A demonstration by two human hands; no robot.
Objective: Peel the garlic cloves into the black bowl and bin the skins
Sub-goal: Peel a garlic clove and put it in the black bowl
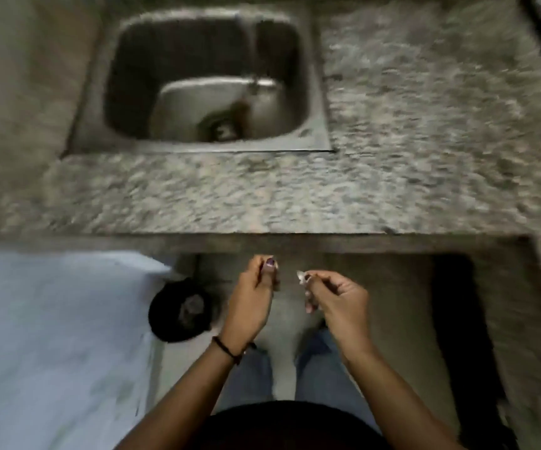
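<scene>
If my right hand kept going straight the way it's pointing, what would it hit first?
Probably the left hand: the right hand, pinching a pale scrap, points across at it. Depth is unclear.

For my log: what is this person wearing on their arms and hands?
Both forearms are bare, no sleeves in view. The left hand has a thin dark cord bracelet at the wrist and a dark-painted thumbnail. The right hand shows no wristwear.

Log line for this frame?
right hand pinches pale skin scrap | left hand curled, contents unclear | black container on floor, left
</scene>
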